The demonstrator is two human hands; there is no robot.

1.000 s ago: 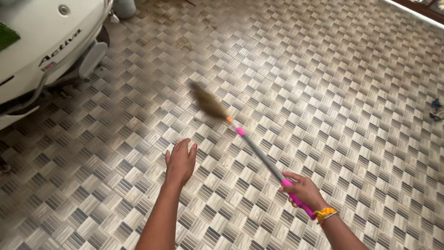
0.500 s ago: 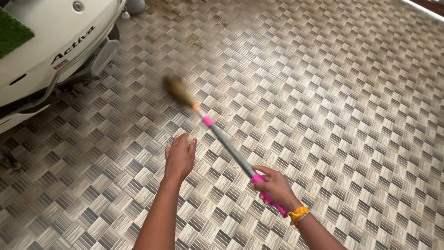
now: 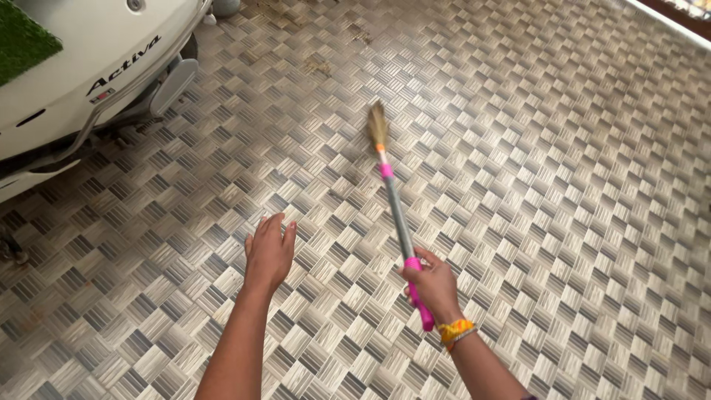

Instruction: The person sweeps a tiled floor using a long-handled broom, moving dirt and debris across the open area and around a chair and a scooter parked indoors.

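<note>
My right hand grips the pink end of a broom's handle, which has a grey shaft and pink bands. The brown bristle head points away from me over the patterned tile floor. A yellow band circles that wrist. My left hand hovers over the floor to the left of the broom, fingers spread, holding nothing.
A white scooter stands at the upper left, with a green mat on its footboard and a grey stand or step beneath. Patches of dirt lie on the tiles near the top. A raised edge runs along the upper right.
The broom head has swung from the left towards the right and now points nearly straight ahead. My right hand has shifted left. My left hand has drifted slightly left and down.
</note>
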